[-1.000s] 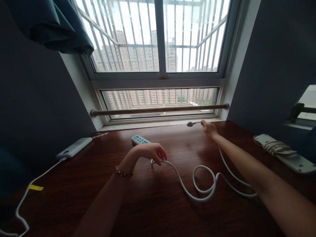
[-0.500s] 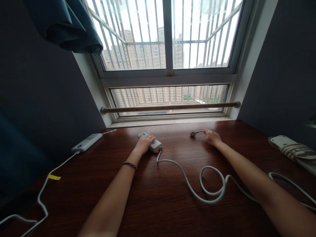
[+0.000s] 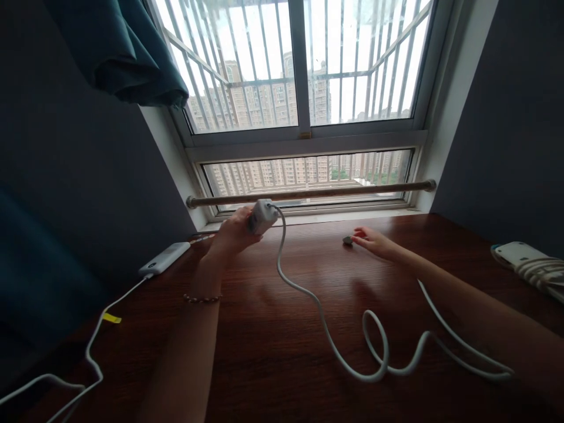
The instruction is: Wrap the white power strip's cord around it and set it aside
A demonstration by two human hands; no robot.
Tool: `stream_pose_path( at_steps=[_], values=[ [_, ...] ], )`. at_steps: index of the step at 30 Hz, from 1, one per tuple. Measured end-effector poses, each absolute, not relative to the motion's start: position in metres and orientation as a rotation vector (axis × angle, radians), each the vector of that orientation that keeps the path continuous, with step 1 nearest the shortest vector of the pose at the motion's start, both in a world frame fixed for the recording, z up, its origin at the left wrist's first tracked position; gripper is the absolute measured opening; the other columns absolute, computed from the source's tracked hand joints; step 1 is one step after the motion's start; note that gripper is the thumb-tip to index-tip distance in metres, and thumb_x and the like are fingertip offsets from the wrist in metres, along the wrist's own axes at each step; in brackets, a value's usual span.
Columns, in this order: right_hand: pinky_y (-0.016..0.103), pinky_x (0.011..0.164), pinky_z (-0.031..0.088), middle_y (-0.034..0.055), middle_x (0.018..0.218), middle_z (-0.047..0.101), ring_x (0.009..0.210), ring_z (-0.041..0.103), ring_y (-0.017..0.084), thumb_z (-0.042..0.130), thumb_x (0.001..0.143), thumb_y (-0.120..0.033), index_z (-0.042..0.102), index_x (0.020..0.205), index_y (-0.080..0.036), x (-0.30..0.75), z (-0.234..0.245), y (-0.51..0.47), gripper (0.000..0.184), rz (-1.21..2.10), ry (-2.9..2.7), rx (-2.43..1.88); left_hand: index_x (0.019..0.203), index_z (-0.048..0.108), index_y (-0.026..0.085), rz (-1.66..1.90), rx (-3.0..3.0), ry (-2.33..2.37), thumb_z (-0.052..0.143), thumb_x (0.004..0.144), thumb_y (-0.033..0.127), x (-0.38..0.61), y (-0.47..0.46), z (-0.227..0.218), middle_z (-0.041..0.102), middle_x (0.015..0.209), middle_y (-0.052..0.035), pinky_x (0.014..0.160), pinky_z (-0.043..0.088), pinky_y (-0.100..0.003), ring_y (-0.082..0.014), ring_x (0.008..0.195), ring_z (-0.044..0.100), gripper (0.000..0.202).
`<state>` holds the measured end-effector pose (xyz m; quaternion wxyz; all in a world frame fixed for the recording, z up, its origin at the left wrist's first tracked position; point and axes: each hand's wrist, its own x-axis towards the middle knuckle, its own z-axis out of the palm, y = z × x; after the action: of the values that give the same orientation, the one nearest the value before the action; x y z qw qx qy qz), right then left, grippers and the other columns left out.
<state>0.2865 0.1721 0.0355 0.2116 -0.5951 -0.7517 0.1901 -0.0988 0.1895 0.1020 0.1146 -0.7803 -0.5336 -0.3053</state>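
Note:
My left hand (image 3: pixel 232 232) grips a white power strip (image 3: pixel 261 216) and holds it up off the dark wooden table (image 3: pixel 273 352), end-on to me. Its white cable (image 3: pixel 326 329) hangs from the strip, loops on the table and runs right under my right forearm. My right hand (image 3: pixel 374 242) rests on the table near the window, fingers at the grey plug (image 3: pixel 348 240) on the cable's far end; whether it grips the plug I cannot tell.
A white power bank (image 3: pixel 164 258) with a white lead and yellow tag (image 3: pixel 111 318) lies at the left. Another power strip with wound cable (image 3: pixel 529 261) lies at the right edge. A wooden rail (image 3: pixel 308 192) spans the barred window. A teal curtain (image 3: pixel 118 53) hangs top left.
My left hand closed on the power strip and raised it off the table toward the window. The cable lifted with it. My right hand stayed by the plug.

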Motion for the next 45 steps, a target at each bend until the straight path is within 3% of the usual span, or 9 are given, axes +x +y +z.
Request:
stream_pose_path(
  at_steps=[2, 6, 9, 12, 16, 22, 27, 33, 45],
  values=[
    [0.025, 0.096, 0.038, 0.0082, 0.120, 0.056, 0.111, 0.051, 0.014, 0.024, 0.099, -0.043, 0.047, 0.126, -0.014, 0.253, 0.053, 0.133, 0.046, 0.891, -2.272, -1.263, 0.114, 0.049, 0.021, -1.101, -2.306, -1.562, 0.075, 0.058, 0.037, -0.097, 0.177, 0.115, 0.064, 0.100, -0.0042, 0.074, 0.048, -0.032, -0.0253, 0.092, 0.061, 0.064],
    [0.030, 0.094, 0.041, 0.0139, 0.124, 0.051, 0.112, 0.051, 0.019, 0.068, 0.071, -0.054, 0.041, 0.125, -0.013, 0.184, 0.055, 0.069, 0.073, 1.729, -2.020, -0.718, 0.103, 0.058, 0.020, -1.445, -2.233, -1.621, 0.075, 0.058, 0.042, -0.082, 0.156, 0.131, 0.066, 0.088, -0.0018, 0.068, 0.046, -0.029, -0.0217, 0.083, 0.062, 0.053],
    [0.030, 0.065, 0.049, 0.0071, 0.079, 0.060, 0.069, 0.060, 0.017, 0.069, 0.069, -0.048, 0.047, 0.105, -0.010, 0.155, 0.052, 0.065, 0.056, 1.764, -1.782, -0.784, 0.107, 0.057, 0.019, -1.900, -2.272, -1.615, 0.073, 0.059, 0.037, -0.069, 0.146, 0.137, 0.066, 0.082, -0.0013, 0.059, 0.045, -0.025, -0.0188, 0.074, 0.062, 0.054],
    [0.025, 0.049, 0.044, 0.0026, 0.067, 0.051, 0.052, 0.053, 0.013, 0.045, 0.086, -0.038, 0.053, 0.091, -0.011, 0.163, 0.071, 0.097, 0.028, 1.244, -1.723, -1.075, 0.105, 0.054, 0.018, -2.324, -2.354, -1.690, 0.068, 0.064, 0.040, -0.060, 0.143, 0.136, 0.061, 0.069, 0.0005, 0.051, 0.046, -0.025, -0.0172, 0.061, 0.060, 0.049],
    [0.032, 0.067, 0.044, 0.0151, 0.091, 0.058, 0.083, 0.058, 0.024, 0.023, 0.097, -0.031, 0.051, 0.110, -0.010, 0.213, 0.107, 0.155, 0.038, 0.282, -1.479, -1.557, 0.091, 0.055, 0.015, -2.434, -2.941, -2.016, 0.051, 0.076, 0.050, -0.056, 0.148, 0.126, 0.059, 0.073, -0.0034, 0.051, 0.049, -0.030, -0.0162, 0.056, 0.058, 0.038],
    [0.037, 0.065, 0.035, 0.0224, 0.089, 0.060, 0.087, 0.058, 0.038, 0.039, 0.094, -0.025, 0.058, 0.102, -0.005, 0.253, 0.107, 0.186, 0.029, -0.128, -1.586, -1.935, 0.088, 0.056, 0.014, -2.457, -3.096, -1.975, 0.063, 0.068, 0.040, -0.041, 0.153, 0.119, 0.058, 0.080, -0.0046, 0.059, 0.047, -0.027, -0.0145, 0.065, 0.055, 0.034],
    [0.031, 0.057, 0.023, 0.0082, 0.080, 0.063, 0.079, 0.059, 0.025, 0.054, 0.088, -0.033, 0.064, 0.081, -0.017, 0.237, 0.112, 0.167, 0.020, -0.278, -2.137, -1.702, 0.095, 0.052, 0.015, -2.339, -2.512, -1.766, 0.075, 0.056, 0.036, -0.027, 0.182, 0.126, 0.060, 0.086, -0.0036, 0.063, 0.045, -0.026, -0.0162, 0.074, 0.057, 0.050],
    [0.030, 0.056, 0.021, -0.0007, 0.063, 0.057, 0.063, 0.052, 0.014, 0.054, 0.088, -0.043, 0.062, 0.065, -0.020, 0.237, 0.140, 0.130, 0.033, -0.529, -2.194, -1.308, 0.130, 0.039, 0.029, -1.211, -2.076, -1.949, 0.069, 0.065, 0.044, -0.034, 0.203, 0.121, 0.066, 0.103, -0.0079, 0.077, 0.045, -0.041, -0.0326, 0.095, 0.061, 0.073],
    [0.023, 0.060, 0.031, -0.0007, 0.069, 0.057, 0.060, 0.046, 0.009, 0.061, 0.084, -0.045, 0.065, 0.077, -0.016, 0.254, 0.130, 0.158, 0.030, -0.100, -1.819, -0.781, 0.110, 0.061, 0.024, -0.309, -3.279, -1.108, 0.076, 0.057, 0.026, -0.029, 0.157, 0.138, 0.064, 0.095, 0.0001, 0.078, 0.044, -0.028, -0.0216, 0.088, 0.059, 0.055]
  ],
)
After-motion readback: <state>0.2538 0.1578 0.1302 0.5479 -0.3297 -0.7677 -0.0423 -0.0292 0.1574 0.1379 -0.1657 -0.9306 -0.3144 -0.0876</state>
